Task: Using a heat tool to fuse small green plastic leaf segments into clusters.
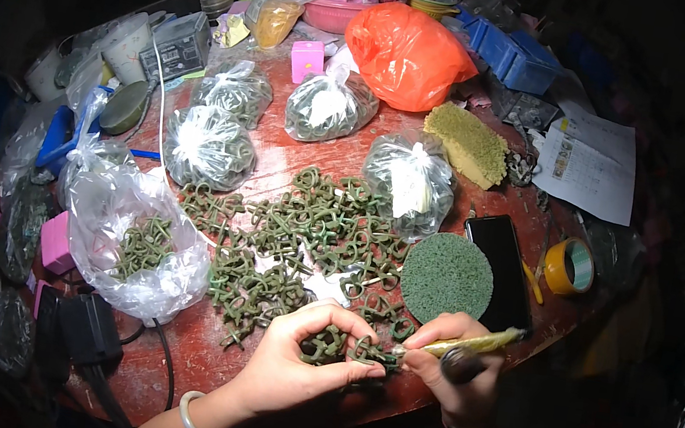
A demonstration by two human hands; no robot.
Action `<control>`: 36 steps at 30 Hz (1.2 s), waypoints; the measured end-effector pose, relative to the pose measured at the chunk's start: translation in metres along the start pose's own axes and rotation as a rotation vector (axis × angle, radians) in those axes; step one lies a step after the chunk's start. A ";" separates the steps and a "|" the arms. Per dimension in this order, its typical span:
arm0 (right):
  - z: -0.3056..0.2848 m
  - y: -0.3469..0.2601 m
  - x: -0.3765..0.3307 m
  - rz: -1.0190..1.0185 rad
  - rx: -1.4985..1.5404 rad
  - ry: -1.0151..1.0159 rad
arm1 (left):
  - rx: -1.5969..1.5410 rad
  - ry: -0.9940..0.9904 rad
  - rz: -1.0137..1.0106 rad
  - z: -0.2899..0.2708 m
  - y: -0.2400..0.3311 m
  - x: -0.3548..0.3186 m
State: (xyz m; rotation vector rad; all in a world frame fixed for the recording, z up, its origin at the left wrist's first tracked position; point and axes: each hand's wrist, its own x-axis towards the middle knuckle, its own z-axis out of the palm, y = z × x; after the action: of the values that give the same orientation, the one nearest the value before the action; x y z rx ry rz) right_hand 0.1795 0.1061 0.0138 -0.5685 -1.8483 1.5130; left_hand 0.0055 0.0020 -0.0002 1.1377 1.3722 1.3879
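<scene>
Near the front edge of the table, my left hand [299, 358] is closed around several small dark-green ring-shaped pieces [327, 345], with one pinched between thumb and fingertips. My right hand [452, 368] grips a pen-like hand tool [474, 343] with a yellow-green wrapped handle, its tip meeting the pinched piece. A dark, blunt-ended object [462, 365] also shows at the right hand; its kind is unclear. Beyond my hands spreads a loose heap of similar green pieces [304, 230]. A round, green, rough-textured pad [448, 278] lies just beyond my right hand.
Tied clear bags [210, 150] of green pieces stand behind the heap. At left sits an open plastic bag [99, 213] with more pieces. A black phone [499, 264], yellow tape roll [569, 266], yellow sponge [466, 144] and orange bag [406, 55] lie rightward and behind. A white cable [164, 116] crosses the left side.
</scene>
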 end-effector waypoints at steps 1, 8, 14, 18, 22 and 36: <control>0.001 0.001 -0.001 0.062 0.128 0.063 | -0.003 -0.007 -0.041 -0.002 0.003 -0.001; 0.000 0.008 -0.001 0.119 0.222 0.017 | -0.069 -0.004 -0.046 -0.002 0.002 -0.003; 0.000 0.007 -0.010 -0.021 0.153 0.170 | -0.024 0.034 -0.053 0.001 0.006 0.000; 0.011 0.010 0.005 -0.192 0.134 -0.038 | -0.071 0.049 -0.127 0.001 0.003 -0.003; 0.013 0.017 0.003 -0.104 0.023 -0.023 | -0.130 -0.013 -0.122 -0.004 -0.002 0.000; 0.017 0.009 0.000 -0.102 -0.080 0.173 | -0.389 0.050 -0.209 -0.002 -0.006 -0.003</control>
State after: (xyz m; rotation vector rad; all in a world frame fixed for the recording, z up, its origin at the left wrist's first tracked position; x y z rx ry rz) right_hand 0.1667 0.0968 0.0029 -0.6122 -1.7822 1.2872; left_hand 0.0036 -0.0014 -0.0066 0.6895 1.1523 1.4563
